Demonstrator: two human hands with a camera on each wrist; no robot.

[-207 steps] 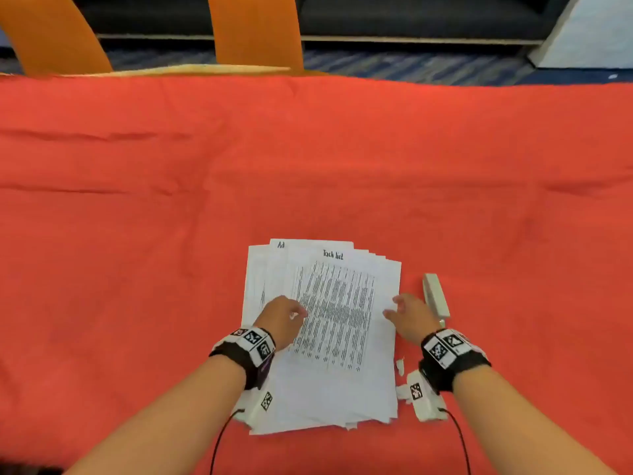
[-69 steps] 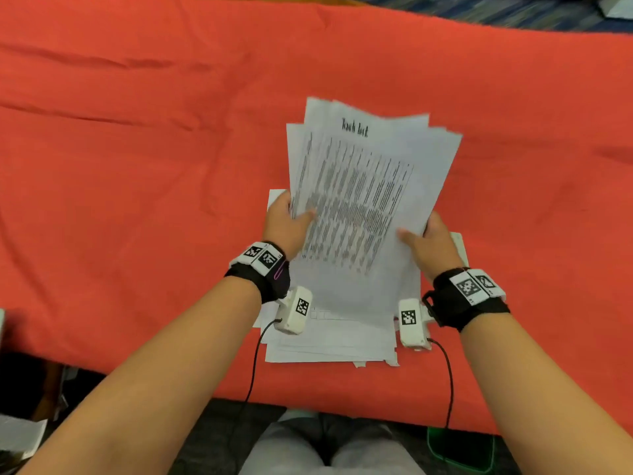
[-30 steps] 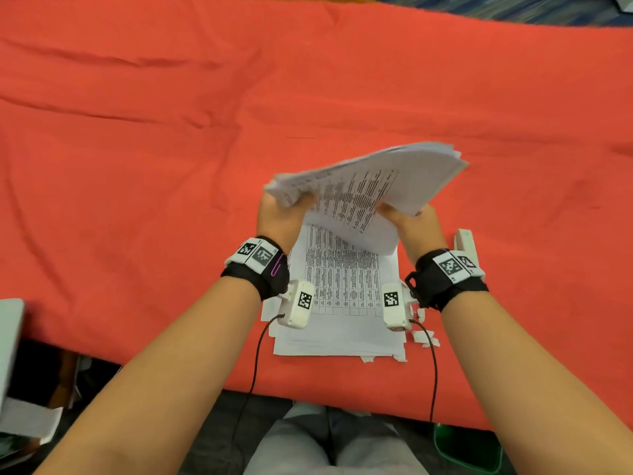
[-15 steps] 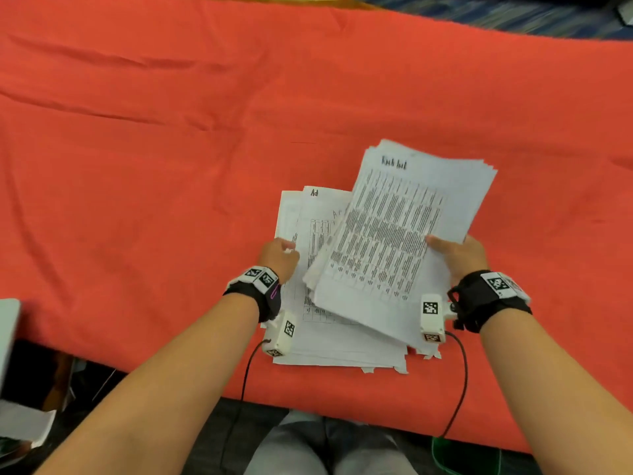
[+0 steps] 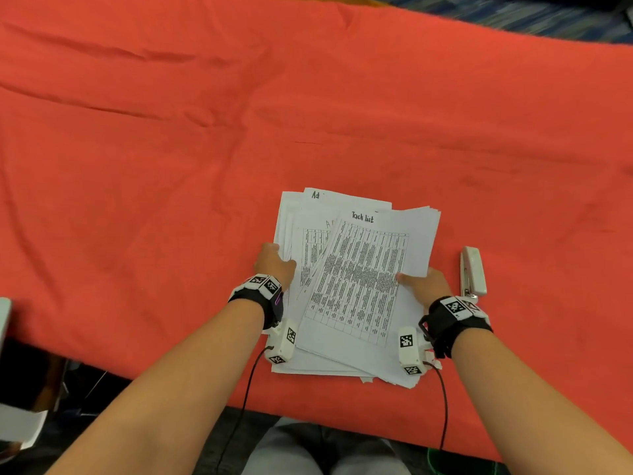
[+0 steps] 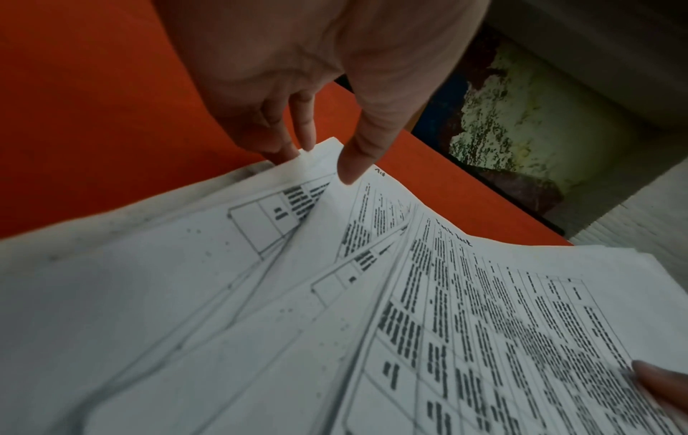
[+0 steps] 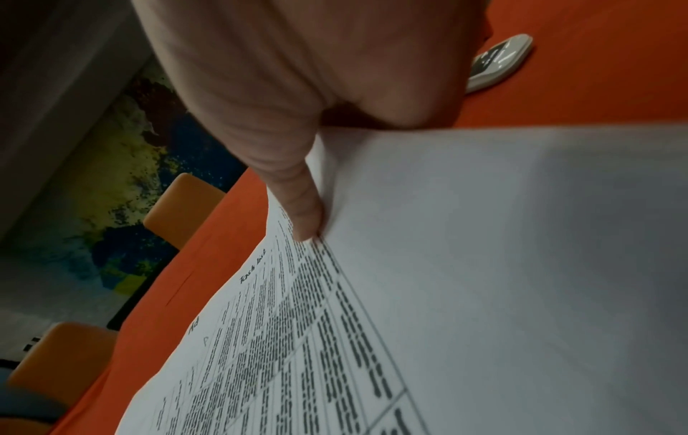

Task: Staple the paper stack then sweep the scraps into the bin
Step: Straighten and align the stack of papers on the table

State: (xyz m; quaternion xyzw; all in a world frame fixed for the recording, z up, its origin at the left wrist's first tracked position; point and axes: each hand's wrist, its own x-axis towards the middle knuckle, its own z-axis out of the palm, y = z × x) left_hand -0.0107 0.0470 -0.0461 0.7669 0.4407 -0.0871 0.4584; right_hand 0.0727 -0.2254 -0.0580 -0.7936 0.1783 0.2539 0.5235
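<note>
Paper stack (image 5: 356,286) lies skewed on the red cloth (image 5: 171,166), near edge. Right hand (image 5: 426,286) pinches the upper sheaf; left hand (image 5: 274,265) grips the lower sheets' edge. Misaligned stapling likely; stapler (image 5: 473,270) just beside.

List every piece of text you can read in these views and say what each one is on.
"Task list": handwritten heading on the top sheet, which the right hand holds.
"Ad": start of a heading on a lower sheet; the rest is covered.
Table entries on the sheets: too small and blurred to read.
Wristband markers: square patterns, no letters.
Stapler: no label visible.
</note>
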